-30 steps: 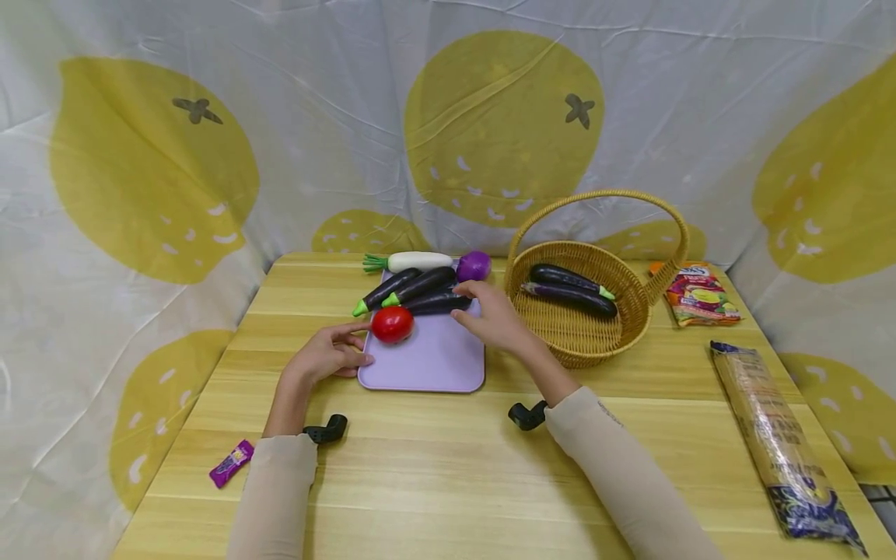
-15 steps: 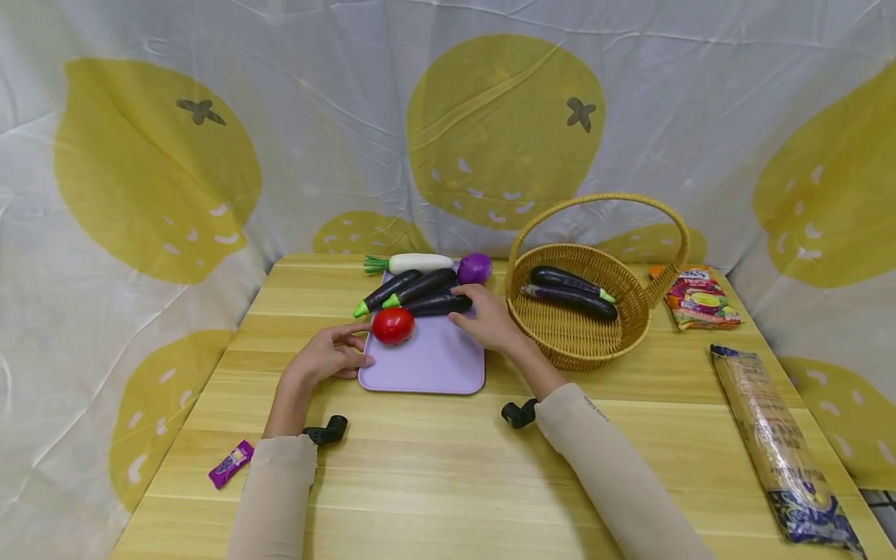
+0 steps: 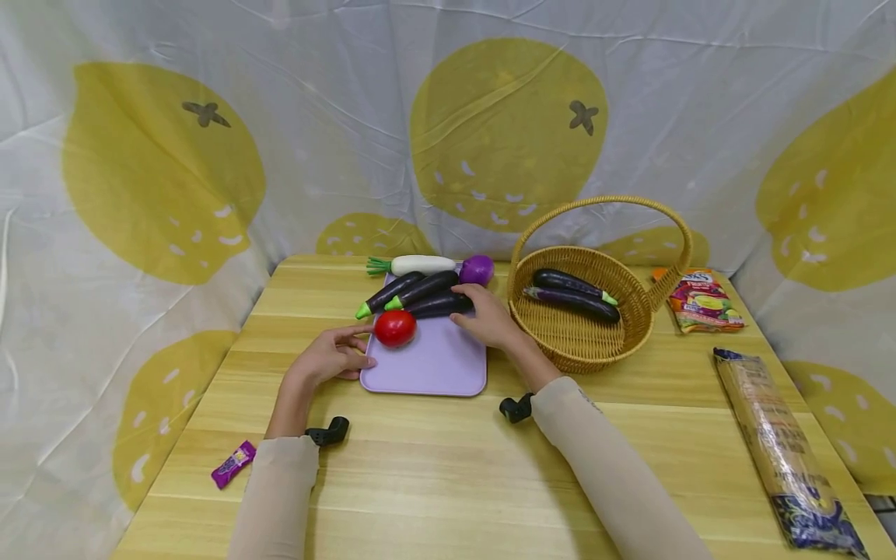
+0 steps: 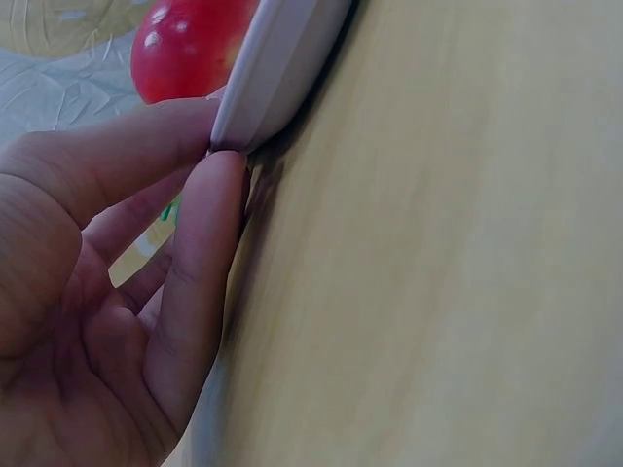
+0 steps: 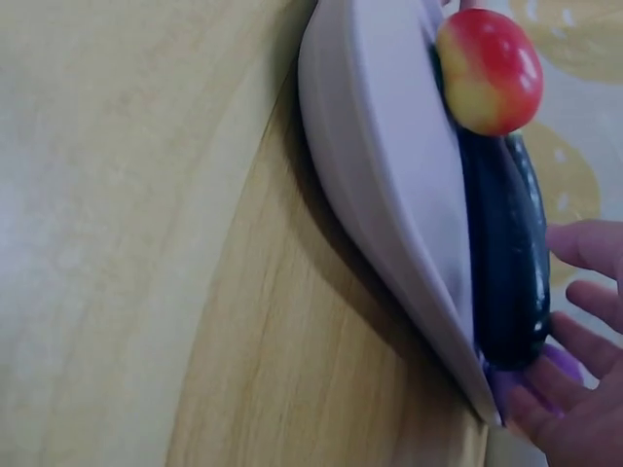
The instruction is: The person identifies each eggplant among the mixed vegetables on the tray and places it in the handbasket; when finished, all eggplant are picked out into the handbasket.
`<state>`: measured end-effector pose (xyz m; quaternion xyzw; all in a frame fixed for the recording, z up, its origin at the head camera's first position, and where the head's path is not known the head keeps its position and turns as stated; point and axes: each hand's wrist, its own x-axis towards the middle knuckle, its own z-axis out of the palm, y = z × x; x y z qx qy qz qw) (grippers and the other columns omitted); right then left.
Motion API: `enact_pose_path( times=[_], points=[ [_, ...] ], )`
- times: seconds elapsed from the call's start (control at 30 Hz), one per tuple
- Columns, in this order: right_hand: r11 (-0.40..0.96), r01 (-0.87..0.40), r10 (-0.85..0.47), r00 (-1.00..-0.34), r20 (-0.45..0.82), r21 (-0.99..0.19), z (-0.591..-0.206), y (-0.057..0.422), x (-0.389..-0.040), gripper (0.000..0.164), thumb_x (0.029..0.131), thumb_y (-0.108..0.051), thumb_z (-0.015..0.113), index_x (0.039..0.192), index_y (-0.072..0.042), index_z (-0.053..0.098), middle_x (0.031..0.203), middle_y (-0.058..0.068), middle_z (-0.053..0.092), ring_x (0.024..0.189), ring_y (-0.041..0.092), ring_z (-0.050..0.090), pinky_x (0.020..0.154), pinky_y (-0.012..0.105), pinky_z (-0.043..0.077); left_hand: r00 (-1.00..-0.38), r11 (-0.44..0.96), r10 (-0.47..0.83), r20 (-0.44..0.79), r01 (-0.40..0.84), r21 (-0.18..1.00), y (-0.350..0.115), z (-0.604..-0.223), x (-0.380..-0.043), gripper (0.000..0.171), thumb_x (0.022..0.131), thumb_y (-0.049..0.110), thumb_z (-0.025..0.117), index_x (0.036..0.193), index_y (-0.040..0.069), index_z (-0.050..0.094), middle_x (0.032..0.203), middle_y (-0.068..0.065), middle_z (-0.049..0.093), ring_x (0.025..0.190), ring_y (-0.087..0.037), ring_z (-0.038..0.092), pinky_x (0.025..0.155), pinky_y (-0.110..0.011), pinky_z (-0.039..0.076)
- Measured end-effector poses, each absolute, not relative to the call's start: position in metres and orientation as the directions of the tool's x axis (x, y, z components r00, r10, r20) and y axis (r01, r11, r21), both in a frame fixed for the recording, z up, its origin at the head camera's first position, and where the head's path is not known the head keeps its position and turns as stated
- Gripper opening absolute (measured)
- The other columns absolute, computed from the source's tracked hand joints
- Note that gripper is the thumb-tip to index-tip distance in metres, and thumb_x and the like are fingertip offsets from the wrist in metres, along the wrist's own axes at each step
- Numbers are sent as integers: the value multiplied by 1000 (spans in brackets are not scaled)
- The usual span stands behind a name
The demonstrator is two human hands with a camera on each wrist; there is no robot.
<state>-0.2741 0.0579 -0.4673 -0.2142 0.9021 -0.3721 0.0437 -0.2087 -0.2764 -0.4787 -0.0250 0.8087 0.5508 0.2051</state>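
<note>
A lilac tray (image 3: 427, 365) lies on the table with three dark eggplants (image 3: 439, 304) on its far part. A round red fruit (image 3: 395, 328), yellowish on one side in the right wrist view, sits near its left edge. My left hand (image 3: 329, 356) pinches the tray's left rim between thumb and index finger (image 4: 161, 146). My right hand (image 3: 490, 315) reaches over the tray, its loosely spread fingers (image 5: 584, 341) at the end of the nearest eggplant (image 5: 506, 263); whether they press on it is unclear. A white radish (image 3: 422, 265) and a purple round vegetable (image 3: 477, 270) lie at the tray's far end.
Right of the tray stands a wicker basket (image 3: 560, 350) with a tall handle and two eggplants (image 3: 574, 303) inside. Further right are a colourful snack bag (image 3: 703, 303) and a long clear package (image 3: 784, 451). A small purple packet (image 3: 233, 464) lies at the left.
My right forearm has shifted slightly left, while its fingers stay at the eggplant's end. The left hand stays at the tray. The whole view has shifted slightly.
</note>
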Motion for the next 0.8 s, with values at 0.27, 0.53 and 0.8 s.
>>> enact_pose_path(
  times=[0.27,0.53,0.8],
  points=[
    [666,-381,-429,-899,88,-642,-469,55,-278,58,98,-25,69,151,-11,52,153,17,47,144,36,40,124,49,31,-915,388,184,-360,-269,881,-276,-479,-209,74,85,12,86,150,17,53,119,-14,57,78,-14,62,66,-27,62],
    [681,-351,-412,-909,60,-643,-471,50,-280,48,97,-28,71,141,-11,60,140,16,49,134,31,46,119,45,38,-914,393,183,-362,-269,879,-277,-478,-208,72,84,11,86,149,16,54,118,-15,57,79,-15,62,66,-27,62],
    [654,-334,-451,-893,6,-679,-474,49,-280,45,97,-27,72,136,-11,56,137,15,62,127,30,57,111,44,46,-915,394,185,-358,-265,880,-277,-480,-209,71,85,10,85,149,15,55,116,-14,57,78,-15,62,66,-27,62]
  ],
)
